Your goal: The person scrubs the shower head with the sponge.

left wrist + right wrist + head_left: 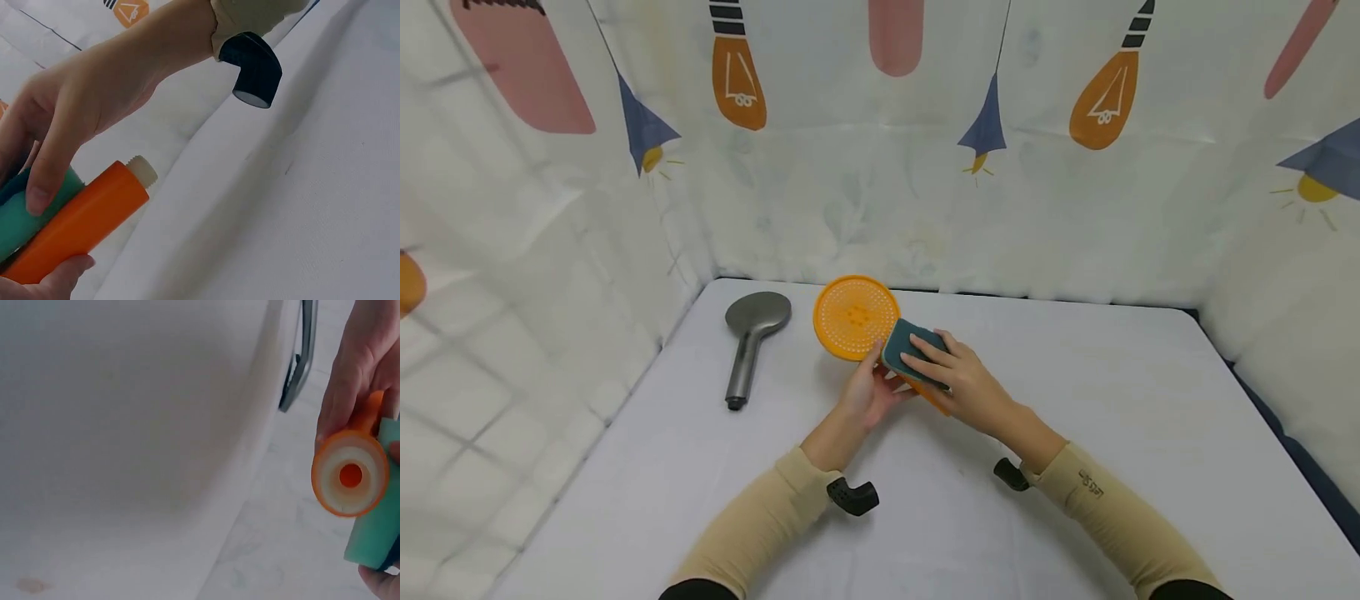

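Observation:
My left hand [867,398] grips an orange shower head by its handle, with the round perforated face [854,320] tilted up. A teal sponge [898,343] with a darker scouring side lies along that handle, pressed there by my right hand [964,382], whose fingers spread over its back. In the left wrist view, the sponge's lighter foam side meets the orange handle [87,219], and a pale threaded end [142,171] sticks out of it. The right wrist view looks straight into the handle's hollow end [350,476].
A grey shower head [746,354] lies on the white table [1112,400], left of the orange one. Patterned white cloth [880,200] hangs along the back and both sides. A small black device sits at each wrist.

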A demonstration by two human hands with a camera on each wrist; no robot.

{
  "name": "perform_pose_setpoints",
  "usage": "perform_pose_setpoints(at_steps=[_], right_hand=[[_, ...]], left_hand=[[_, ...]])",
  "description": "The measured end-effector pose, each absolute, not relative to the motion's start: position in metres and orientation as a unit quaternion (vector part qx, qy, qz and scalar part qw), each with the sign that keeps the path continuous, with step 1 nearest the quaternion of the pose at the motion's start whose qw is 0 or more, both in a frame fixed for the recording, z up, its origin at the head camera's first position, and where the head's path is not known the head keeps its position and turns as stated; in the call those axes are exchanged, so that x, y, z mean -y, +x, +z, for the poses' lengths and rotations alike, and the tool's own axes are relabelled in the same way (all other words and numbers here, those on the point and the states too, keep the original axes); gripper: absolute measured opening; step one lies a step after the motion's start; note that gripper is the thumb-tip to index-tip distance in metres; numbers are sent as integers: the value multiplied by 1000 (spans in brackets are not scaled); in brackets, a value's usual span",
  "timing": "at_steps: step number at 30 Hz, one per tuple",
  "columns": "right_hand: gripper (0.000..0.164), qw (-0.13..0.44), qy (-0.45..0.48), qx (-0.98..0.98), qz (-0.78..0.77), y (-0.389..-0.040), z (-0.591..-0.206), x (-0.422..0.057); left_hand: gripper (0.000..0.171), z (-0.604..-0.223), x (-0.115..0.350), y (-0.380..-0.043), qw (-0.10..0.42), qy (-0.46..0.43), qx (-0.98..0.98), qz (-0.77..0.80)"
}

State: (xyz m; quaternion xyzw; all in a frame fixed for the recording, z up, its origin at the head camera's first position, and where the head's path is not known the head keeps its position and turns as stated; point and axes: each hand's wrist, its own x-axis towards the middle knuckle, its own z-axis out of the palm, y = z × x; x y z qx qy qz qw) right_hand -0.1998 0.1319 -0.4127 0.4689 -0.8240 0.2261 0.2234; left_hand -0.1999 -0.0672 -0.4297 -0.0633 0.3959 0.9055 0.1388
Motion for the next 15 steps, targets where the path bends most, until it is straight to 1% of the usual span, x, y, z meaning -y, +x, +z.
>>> perform_pose_setpoints(at_steps=[3, 8, 12, 15], right_hand=[[51, 223, 486, 820, 202, -196, -412, -137], [57, 179, 526, 814, 172, -190, -413, -157], [58, 171, 515, 820, 179, -190, -414, -166], [56, 162, 483, 837, 201, -192, -414, -161]], left_hand=[[55, -430, 67, -202, 144, -65, -390, 907], [56, -427, 79, -207, 127, -74, -385, 911], [57, -425, 77, -207, 132, -79, -371, 916], [54, -426, 69, -204, 139, -82, -364, 917]])
